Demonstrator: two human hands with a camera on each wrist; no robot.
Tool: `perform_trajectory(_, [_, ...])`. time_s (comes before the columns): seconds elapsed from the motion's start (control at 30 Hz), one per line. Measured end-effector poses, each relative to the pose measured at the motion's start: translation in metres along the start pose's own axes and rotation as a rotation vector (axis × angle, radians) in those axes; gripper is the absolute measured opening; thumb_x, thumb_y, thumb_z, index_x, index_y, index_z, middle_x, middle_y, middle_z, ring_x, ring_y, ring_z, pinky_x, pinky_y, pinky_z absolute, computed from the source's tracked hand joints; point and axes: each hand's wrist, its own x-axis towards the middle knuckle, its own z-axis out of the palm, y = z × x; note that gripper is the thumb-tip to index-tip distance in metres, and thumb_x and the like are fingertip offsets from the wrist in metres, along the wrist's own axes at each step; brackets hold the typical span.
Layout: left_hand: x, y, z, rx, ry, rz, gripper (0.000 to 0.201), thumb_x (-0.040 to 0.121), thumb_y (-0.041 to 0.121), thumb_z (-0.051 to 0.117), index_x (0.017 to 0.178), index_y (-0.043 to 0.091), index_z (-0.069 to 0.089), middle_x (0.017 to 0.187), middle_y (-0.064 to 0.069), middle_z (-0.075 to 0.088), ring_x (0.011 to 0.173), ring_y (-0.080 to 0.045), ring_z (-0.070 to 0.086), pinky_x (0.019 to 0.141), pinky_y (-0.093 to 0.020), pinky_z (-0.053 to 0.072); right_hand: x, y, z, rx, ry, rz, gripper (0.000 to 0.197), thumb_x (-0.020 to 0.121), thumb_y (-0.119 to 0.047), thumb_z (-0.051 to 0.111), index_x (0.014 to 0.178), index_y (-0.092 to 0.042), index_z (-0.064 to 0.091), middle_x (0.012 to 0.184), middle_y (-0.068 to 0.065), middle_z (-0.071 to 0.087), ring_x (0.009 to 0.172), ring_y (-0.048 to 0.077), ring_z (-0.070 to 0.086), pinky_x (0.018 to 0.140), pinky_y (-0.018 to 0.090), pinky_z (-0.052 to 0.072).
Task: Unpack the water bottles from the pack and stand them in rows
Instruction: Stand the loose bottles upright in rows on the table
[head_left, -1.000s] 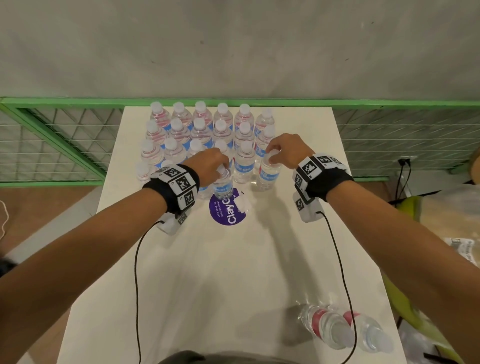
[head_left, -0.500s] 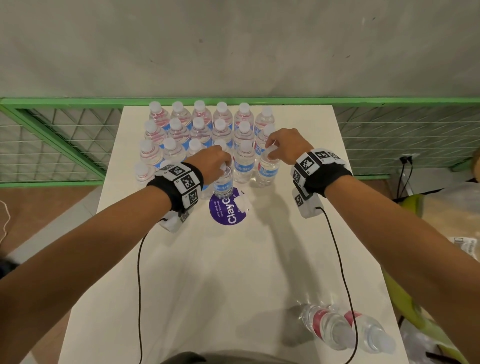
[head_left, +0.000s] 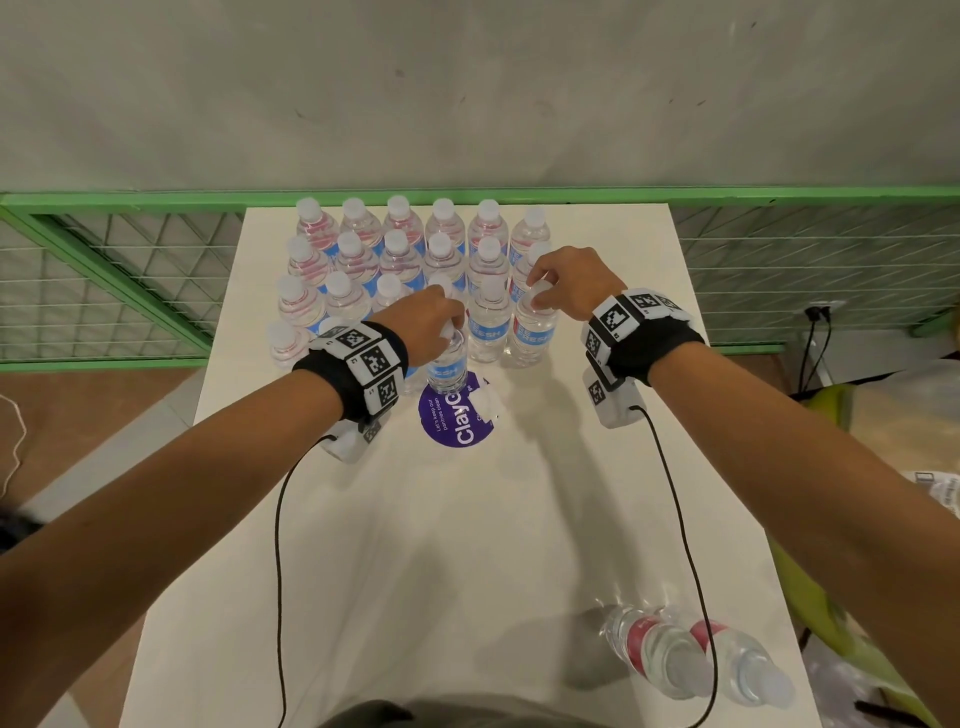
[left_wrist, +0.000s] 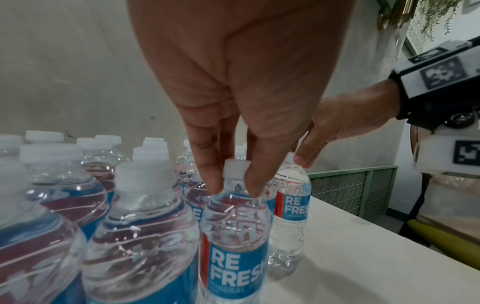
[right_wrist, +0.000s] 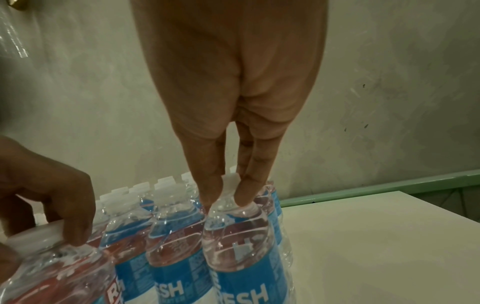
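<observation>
My left hand (head_left: 431, 325) pinches one bottle (head_left: 448, 364) by its cap; my right hand (head_left: 563, 283) pinches another bottle (head_left: 532, 332) likewise. I'd set both down upright, snug against the rows (head_left: 395, 249), then release gently.

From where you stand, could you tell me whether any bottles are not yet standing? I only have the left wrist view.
Observer: Yes. The head view shows two lying bottles on their sides at the near right of the table.
Operator: Thank you. What exactly is the right hand gripping?
Observer: The right hand pinches the cap of the end bottle, the rightmost of the front row, between thumb and fingertips.
Operator: And what is beneath the bottle in the left hand?
Observer: A round purple sticker. The left-held bottle, which the left hand pinches by the cap, has its base at the sticker's far edge.
</observation>
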Motion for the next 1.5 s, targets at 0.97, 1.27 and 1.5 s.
perform_trajectory(0.97, [-0.025, 0.034, 0.013, 0.261, 0.118, 0.163, 0.049, 0.087, 0.018, 0.058, 0.134, 0.012, 0.043, 0.137, -0.017, 0.037, 0.129, -0.033, 0.032, 0.101, -0.046, 0.034, -0.076, 0.005, -0.024, 0.007, -0.059, -0.048, 0.049, 0.082, -0.027, 0.070, 0.128, -0.027, 0.054, 0.130, 0.005, 0.054, 0.098, 0.019, 0.055, 0.087, 0.025, 0.038])
perform_trajectory(1.27, [-0.097, 0.178, 0.079, 0.155, -0.196, 0.695, 0.038, 0.091, 0.032, 0.053, 0.127, 0.021, 0.049, 0.136, -0.004, 0.041, 0.125, -0.026, 0.039, 0.099, -0.042, 0.040, -0.289, 0.012, -0.065, 0.252, -0.262, 0.045, 0.033, 0.077, -0.036, 0.069, 0.109, -0.041, 0.063, 0.112, -0.021, 0.063, 0.088, -0.001, 0.068, 0.083, 0.027, 0.057])
perform_trajectory(1.5, [-0.134, 0.231, 0.133, 0.261, -0.432, 1.003, 0.049, 0.087, 0.031, 0.061, 0.132, 0.022, 0.045, 0.133, -0.007, 0.044, 0.116, -0.028, 0.045, 0.085, -0.042, 0.047, -0.362, 0.079, -0.008, -0.099, -0.468, 0.272, 0.047, 0.079, -0.038, 0.071, 0.122, -0.038, 0.052, 0.105, -0.020, 0.052, 0.090, 0.001, 0.055, 0.065, 0.010, 0.040])
